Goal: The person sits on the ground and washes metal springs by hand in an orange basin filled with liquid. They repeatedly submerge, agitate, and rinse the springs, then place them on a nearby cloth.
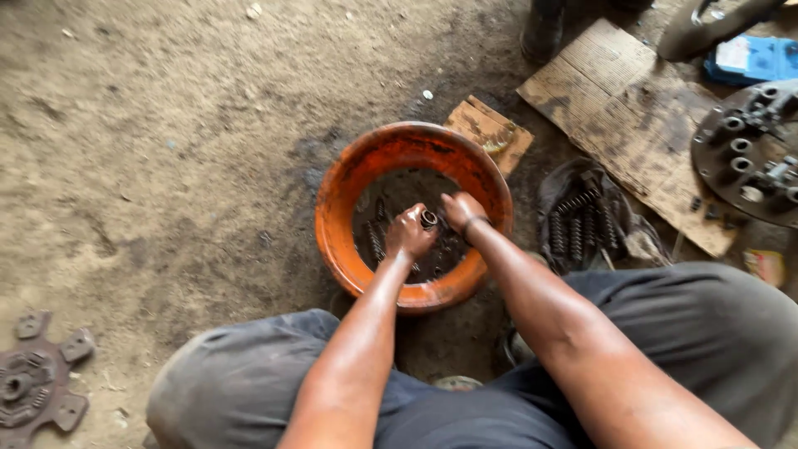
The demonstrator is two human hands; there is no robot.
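Your knees frame the orange basin (349, 187), left hand (407, 235) pinching a small ring (429, 219), right hand (462, 209) curled inside; oily fingers could drop it.

orange basin (341, 208) — blue box (752, 58) — grey trousers (715, 333) — brown cardboard (615, 108)

We see an orange basin (349, 195), it looks like smooth plastic with dull, dirty stains. The small ring (429, 219) in the left hand (408, 234) is glossy metal. The springs (573, 224) and the clutch plate (33, 384) are rusty, matt metal. The cardboard (619, 116) is rough and oil-stained.
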